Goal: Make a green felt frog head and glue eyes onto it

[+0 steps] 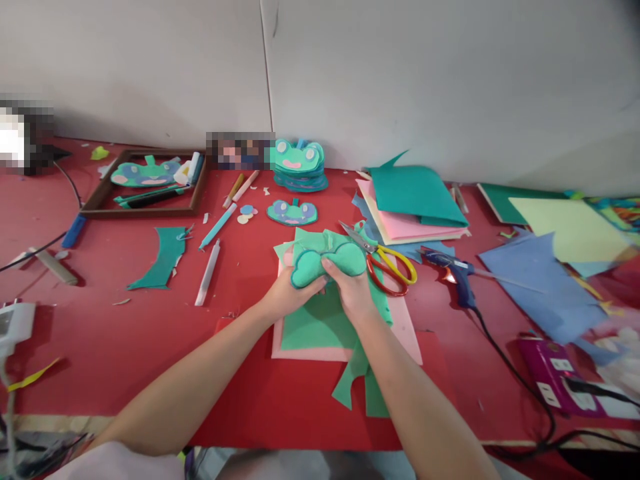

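Both hands hold a green felt frog-head shape (327, 261) above a sheet of green felt (320, 323) that lies on a pink sheet (407, 333). My left hand (285, 293) grips its left lobe from below. My right hand (353, 290) pinches the middle and right lobe, fingers closed on the felt. The piece looks padded and plain, with no face on the side I see.
Scissors with yellow and red handles (387, 267) lie just right of my hands, a blue glue gun (457, 273) beyond them. A stack of finished frog faces (299, 163) stands at the wall, one more frog face (293, 212) in front. Felt sheets (415, 200) lie right; a wooden tray (145, 183) and glue sticks (207, 273) lie left.
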{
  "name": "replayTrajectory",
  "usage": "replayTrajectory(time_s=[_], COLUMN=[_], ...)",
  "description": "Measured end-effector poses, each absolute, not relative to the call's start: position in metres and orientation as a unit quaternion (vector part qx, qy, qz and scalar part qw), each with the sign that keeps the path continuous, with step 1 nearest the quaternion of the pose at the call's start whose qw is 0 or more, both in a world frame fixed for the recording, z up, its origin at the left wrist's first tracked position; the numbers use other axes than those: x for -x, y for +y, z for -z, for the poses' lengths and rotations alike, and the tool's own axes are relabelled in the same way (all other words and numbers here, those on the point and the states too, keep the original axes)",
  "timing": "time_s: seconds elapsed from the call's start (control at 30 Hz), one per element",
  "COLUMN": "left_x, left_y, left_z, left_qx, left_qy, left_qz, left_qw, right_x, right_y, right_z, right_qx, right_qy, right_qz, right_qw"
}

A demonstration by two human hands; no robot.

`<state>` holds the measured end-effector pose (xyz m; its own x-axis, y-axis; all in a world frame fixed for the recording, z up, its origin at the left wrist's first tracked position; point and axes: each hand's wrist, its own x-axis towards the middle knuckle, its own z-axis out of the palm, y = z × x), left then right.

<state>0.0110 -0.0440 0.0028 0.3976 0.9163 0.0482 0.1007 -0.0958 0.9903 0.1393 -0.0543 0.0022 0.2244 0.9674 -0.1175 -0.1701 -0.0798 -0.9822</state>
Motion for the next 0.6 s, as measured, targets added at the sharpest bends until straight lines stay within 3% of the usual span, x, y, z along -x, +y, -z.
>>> replayTrajectory(time_s=[0.6], left_x=[-0.0091], left_y=[-0.0417], left_z=[-0.0055], left_qx=[-0.599], left_qy=[0.416], left_qz=[-0.421], left_qw=[0.539], right_x=[-0.139], right_y=[-0.0558], right_z=[0.0001], right_qx=[0.452], right_qy=[-0.311], right_qz=[-0.589], right_qw=[0.593])
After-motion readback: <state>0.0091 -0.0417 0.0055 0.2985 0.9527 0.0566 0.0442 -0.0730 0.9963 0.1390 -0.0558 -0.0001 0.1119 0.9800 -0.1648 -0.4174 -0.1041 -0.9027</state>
